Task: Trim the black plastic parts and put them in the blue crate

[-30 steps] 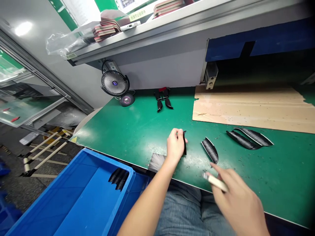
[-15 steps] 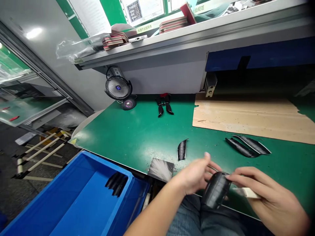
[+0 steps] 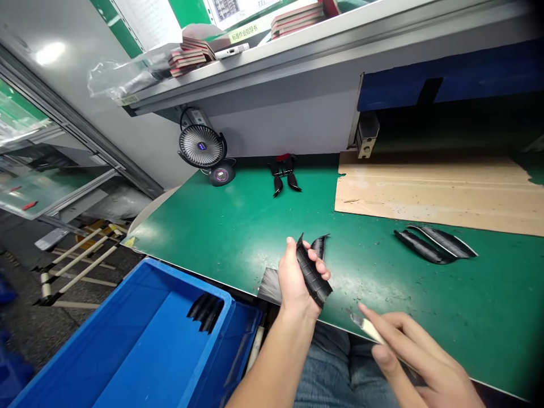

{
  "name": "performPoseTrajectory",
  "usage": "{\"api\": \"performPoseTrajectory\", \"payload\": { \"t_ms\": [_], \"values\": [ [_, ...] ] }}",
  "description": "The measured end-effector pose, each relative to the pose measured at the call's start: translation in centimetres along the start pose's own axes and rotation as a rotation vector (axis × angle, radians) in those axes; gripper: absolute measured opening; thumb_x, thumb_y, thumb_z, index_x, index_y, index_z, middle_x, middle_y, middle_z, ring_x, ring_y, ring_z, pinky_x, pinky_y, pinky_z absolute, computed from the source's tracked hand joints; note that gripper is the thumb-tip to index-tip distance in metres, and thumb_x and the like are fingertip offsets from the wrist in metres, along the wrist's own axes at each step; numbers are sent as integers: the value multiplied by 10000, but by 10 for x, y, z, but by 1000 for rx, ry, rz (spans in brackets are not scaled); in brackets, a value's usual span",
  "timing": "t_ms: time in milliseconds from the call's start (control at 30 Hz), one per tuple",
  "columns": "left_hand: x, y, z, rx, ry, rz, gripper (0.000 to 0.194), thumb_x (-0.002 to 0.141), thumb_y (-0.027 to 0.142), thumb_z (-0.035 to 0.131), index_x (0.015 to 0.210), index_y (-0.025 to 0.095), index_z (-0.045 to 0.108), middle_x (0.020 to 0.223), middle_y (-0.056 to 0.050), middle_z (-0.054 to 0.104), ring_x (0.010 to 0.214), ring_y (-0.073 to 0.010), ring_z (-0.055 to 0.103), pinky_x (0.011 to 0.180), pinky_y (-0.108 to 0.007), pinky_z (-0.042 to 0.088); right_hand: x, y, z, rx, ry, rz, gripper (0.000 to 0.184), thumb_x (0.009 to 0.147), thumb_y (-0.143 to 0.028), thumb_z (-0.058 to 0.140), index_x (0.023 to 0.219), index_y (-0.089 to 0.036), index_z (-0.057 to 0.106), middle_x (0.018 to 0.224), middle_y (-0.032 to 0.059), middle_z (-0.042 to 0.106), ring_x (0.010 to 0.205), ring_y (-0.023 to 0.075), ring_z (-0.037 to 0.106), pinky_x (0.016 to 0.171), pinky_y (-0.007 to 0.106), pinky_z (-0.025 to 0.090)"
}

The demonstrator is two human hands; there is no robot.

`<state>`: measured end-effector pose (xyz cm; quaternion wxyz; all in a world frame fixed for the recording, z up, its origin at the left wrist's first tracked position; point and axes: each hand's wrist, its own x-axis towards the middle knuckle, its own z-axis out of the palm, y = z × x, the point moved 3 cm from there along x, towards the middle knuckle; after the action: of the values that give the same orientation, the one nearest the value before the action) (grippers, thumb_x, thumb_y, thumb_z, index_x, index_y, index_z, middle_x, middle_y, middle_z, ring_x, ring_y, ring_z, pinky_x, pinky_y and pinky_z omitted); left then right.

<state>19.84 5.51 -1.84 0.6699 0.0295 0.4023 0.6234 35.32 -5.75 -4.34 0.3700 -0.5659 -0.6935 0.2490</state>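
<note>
My left hand (image 3: 295, 283) is wrapped round a curved black plastic piece (image 3: 313, 276) with grid lines on its face, held tilted above the near part of the green table. Just behind it a similar, smaller-looking black piece (image 3: 318, 246) lies on the table, partly covered by my fingers. Lower right, my right hand (image 3: 420, 357) grips a small knife (image 3: 369, 327) with a pale handle, its short blade pointing up and left, apart from the black piece. A grey plate (image 3: 268, 287) at the table's near edge is partly hidden by my left hand.
A blue bin (image 3: 148, 272) with several black pieces (image 3: 206, 313) stands at the left. On the green table (image 3: 229, 226) are a fan (image 3: 203, 146), black parts (image 3: 284, 174), cardboard (image 3: 425, 195) and two long black pieces (image 3: 437, 245). Dark crumbs are scattered about. A shelf (image 3: 255, 73) overhangs the back.
My left hand has moved left and up with the black piece, turning its gridded face into view. My right hand has let go of the piece and moved down and left, keeping the knife.
</note>
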Motion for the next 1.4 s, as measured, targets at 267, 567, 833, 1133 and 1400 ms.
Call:
{"api": "performPoseTrajectory", "payload": {
  "t_ms": [267, 567, 833, 1133, 1400],
  "values": [
    [-16, 1, 10, 5, -17, 89, 328, 918, 433, 457, 711, 180, 486, 478, 58, 443, 307, -72, 383, 287, -163, 295, 13, -2, 8, 64, -211, -59, 384, 943, -319, 485, 1322, -276, 530, 780, -11, 613, 623, 92, 624, 603, 138, 523],
    [-24, 2, 10, 49, -18, 164, 379, 904, 471, 476, 661, 180, 483, 453, 61, 416, 292, -65, 346, 283, -160, 287, 18, -6, 9, 50, -268, 35, 311, 948, -386, 451, 1185, -307, 636, 664, -28, 579, 544, 109, 611, 509, 165, 498],
    [-27, 3, 8, 94, -16, 240, 407, 893, 509, 476, 651, 182, 483, 448, 57, 414, 300, -69, 346, 306, -171, 313, 16, -6, 12, -48, -196, 3, 305, 947, -400, 440, 1176, -321, 625, 653, -35, 565, 500, 105, 595, 461, 166, 476],
    [-29, 0, 7, 109, 3, 267, 414, 892, 525, 468, 654, 186, 482, 441, 59, 412, 301, -74, 346, 314, -180, 311, 17, -13, 8, -222, -88, -43, 272, 956, -402, 416, 1094, -324, 637, 643, -44, 554, 457, 97, 570, 388, 177, 416],
    [-24, 8, 6, 11, 68, 207, 325, 922, 429, 458, 712, 182, 489, 505, 55, 441, 337, -67, 395, 324, -168, 309, 6, -29, 10, -332, 379, -269, 368, 829, -150, 655, 1179, -254, 604, 735, -12, 650, 580, 134, 561, 634, 285, 420]
  ]
}}
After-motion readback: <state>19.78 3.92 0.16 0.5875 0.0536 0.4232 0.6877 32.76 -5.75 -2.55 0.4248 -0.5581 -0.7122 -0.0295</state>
